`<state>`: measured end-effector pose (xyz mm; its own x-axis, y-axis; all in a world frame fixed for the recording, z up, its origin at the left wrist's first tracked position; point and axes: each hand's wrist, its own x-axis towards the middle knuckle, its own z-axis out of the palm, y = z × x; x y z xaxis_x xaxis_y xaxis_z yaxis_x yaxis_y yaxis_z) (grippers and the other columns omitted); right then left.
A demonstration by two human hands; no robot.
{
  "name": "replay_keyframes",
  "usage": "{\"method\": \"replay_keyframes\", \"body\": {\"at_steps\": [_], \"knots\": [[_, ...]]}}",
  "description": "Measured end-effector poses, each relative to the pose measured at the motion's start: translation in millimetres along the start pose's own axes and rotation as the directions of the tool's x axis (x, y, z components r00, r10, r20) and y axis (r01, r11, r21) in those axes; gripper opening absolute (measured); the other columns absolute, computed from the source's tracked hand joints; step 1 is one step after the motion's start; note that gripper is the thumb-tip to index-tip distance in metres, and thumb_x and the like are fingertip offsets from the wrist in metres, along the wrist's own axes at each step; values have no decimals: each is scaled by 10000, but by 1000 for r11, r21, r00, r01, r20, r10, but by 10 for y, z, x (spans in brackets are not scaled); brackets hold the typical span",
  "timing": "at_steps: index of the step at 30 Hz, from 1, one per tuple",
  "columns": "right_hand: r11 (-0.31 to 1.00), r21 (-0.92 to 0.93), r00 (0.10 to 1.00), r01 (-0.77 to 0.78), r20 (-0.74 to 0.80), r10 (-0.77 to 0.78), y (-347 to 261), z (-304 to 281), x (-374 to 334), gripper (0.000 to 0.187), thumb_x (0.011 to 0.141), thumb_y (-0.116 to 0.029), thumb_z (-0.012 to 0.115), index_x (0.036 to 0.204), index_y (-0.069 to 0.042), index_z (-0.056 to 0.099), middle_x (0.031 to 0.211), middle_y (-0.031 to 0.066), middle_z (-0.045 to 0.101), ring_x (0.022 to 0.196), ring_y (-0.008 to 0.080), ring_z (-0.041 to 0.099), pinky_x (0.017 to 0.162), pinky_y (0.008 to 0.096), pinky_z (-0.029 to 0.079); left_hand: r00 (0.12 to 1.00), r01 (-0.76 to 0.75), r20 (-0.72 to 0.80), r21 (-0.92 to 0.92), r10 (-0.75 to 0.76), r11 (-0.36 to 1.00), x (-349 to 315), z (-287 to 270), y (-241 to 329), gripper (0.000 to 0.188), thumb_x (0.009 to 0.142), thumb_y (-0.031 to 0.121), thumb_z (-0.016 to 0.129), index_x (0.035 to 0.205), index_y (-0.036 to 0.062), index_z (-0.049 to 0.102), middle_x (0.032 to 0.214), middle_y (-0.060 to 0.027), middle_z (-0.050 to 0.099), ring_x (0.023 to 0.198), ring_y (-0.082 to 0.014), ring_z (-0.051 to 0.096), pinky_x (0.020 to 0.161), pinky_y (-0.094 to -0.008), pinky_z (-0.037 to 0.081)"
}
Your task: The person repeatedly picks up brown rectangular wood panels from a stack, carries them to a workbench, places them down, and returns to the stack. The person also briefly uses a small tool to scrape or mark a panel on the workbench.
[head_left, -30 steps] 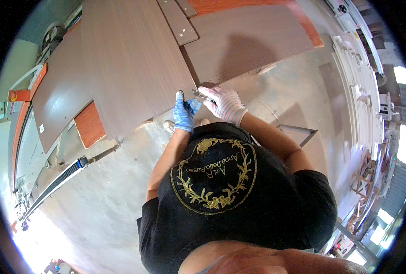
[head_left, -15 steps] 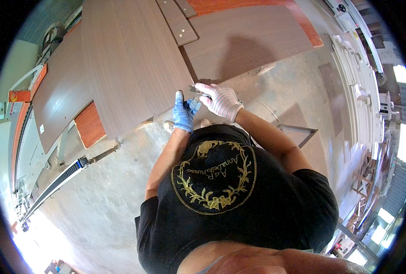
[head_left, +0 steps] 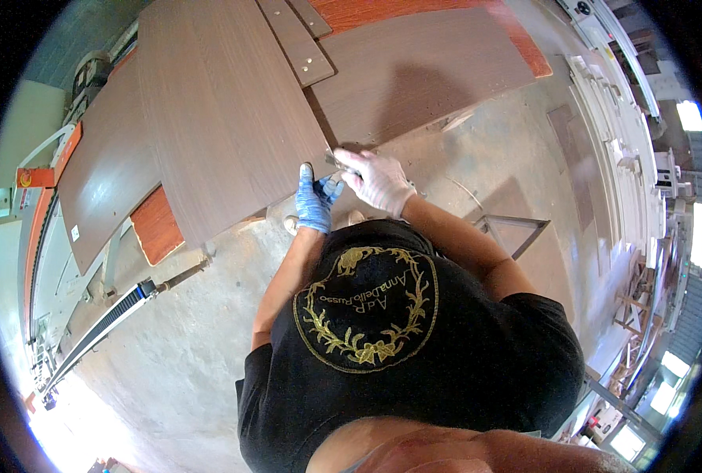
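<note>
A large brown wood-grain panel (head_left: 225, 118) lies in front of me, its near right corner close to both hands. My right hand (head_left: 379, 183), in a whitish glove, is closed on a small dark metal hand tool (head_left: 333, 161) at that corner. The tool's exact kind is hard to make out, and the glove is slightly blurred. Just left of it, my left hand (head_left: 315, 203) wears a blue glove, thumb pointing up at the panel's near edge. Its fingers are curled; whatever they may hold is hidden.
Another brown panel (head_left: 430, 71) lies to the right, and narrow strips with holes (head_left: 308, 59) lie between. Reddish boards (head_left: 158, 227) show underneath. An orange-and-white machine (head_left: 39, 177) stands left; a metal frame (head_left: 517, 232) is on the floor at right. White strips (head_left: 603, 150) are stacked further right.
My right hand and the tool have shifted slightly down and left relative to the panel's corner. The left hand stays by the near edge. The whole view has shifted a little.
</note>
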<state>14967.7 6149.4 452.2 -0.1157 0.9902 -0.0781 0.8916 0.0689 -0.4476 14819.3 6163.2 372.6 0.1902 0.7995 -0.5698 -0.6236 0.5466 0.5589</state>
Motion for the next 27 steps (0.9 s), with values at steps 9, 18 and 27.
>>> {"method": "replay_keyframes", "body": {"at_steps": [9, 18, 27], "knots": [[989, 121, 994, 83, -74, -75, 156, 114, 162, 398, 820, -299, 538, 1211, -227, 512, 1015, 103, 628, 993, 295, 580, 827, 429, 465, 996, 83, 16, 48, -84, 995, 58, -46, 47, 594, 857, 522, 466, 1014, -44, 553, 897, -154, 655, 763, -215, 650, 712, -325, 544], [982, 188, 1000, -13, -10, 15, 115, 70, 261, 391, 825, -306, 521, 1211, -245, 511, 1031, 88, 626, 1009, 293, 573, 819, 417, 473, 997, 82, 11, 8, -82, 997, 145, -136, -36, 590, 853, 518, 479, 1033, -40, 554, 788, -137, 647, 674, -213, 633, 681, -325, 549], [993, 91, 986, 72, -156, -58, 69, 141, 99, 386, 817, -283, 549, 1190, -184, 535, 1006, 124, 623, 898, 320, 595, 766, 409, 479, 996, 82, -35, 1, -82, 997, 24, -40, 7, 525, 834, 520, 518, 984, 20, 573, 742, -107, 629, 649, -194, 618, 663, -343, 553]]}}
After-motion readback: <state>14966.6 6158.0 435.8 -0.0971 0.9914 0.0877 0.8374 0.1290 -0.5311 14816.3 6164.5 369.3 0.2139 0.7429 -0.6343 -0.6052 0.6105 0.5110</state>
